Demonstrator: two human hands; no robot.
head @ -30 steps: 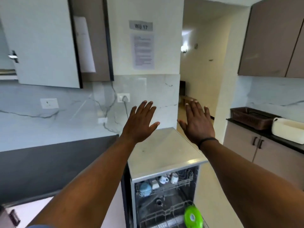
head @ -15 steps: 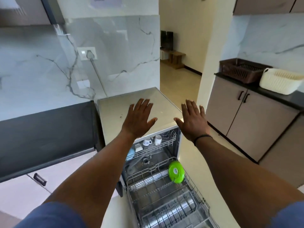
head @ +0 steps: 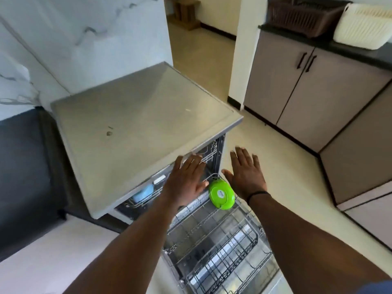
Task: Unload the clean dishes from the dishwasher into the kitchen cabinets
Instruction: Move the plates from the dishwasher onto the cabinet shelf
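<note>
We count one green lid (head: 221, 194), one blue cup (head: 144, 192), two baskets (head: 305, 15), two hands (head: 186, 181).

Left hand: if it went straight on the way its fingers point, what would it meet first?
Probably the upper rack just under the dishwasher top; the left hand is open, fingertips already at that opening. Depth is unclear, so it may be the top's front edge instead.

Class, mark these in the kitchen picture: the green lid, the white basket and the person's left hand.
green lid (head: 221, 194), head view, on its flat top face.
white basket (head: 363, 26), head view, on its ribbed side wall.
left hand (head: 186, 181), head view, on the back of the hand.
</note>
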